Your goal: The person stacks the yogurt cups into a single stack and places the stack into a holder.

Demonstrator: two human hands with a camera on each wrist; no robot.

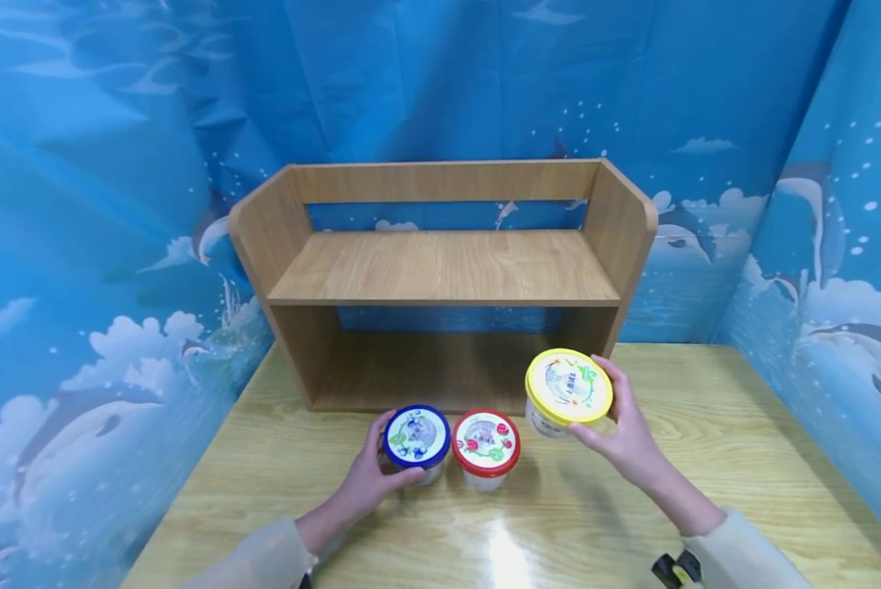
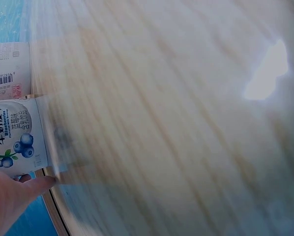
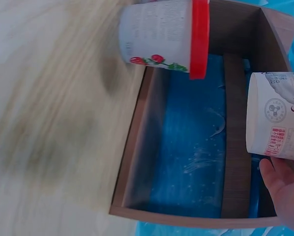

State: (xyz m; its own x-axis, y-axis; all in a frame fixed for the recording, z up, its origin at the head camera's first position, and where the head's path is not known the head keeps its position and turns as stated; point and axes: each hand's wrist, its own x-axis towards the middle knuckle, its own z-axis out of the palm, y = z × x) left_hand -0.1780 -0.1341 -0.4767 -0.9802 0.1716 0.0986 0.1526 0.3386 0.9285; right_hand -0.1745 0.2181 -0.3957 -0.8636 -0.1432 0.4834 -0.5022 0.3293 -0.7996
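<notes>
The yellow-lidded cup (image 1: 567, 393) is gripped, lifted, by the right hand (image 1: 624, 433), the shelf (image 1: 443, 266) lying at 11 o'clock; the blue-lidded cup (image 1: 416, 442) is clasped by the left hand (image 1: 366, 483).

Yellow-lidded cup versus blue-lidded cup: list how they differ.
The yellow-lidded cup is lifted off the table in the right hand and tilted; the blue-lidded cup stands upright on the table, held by the left hand. Lid colours differ. Both are white cups with printed round lids.

Left hand (image 1: 372, 478) curled low; right hand (image 1: 624, 433) raised, fingers wrapped in a grip
</notes>
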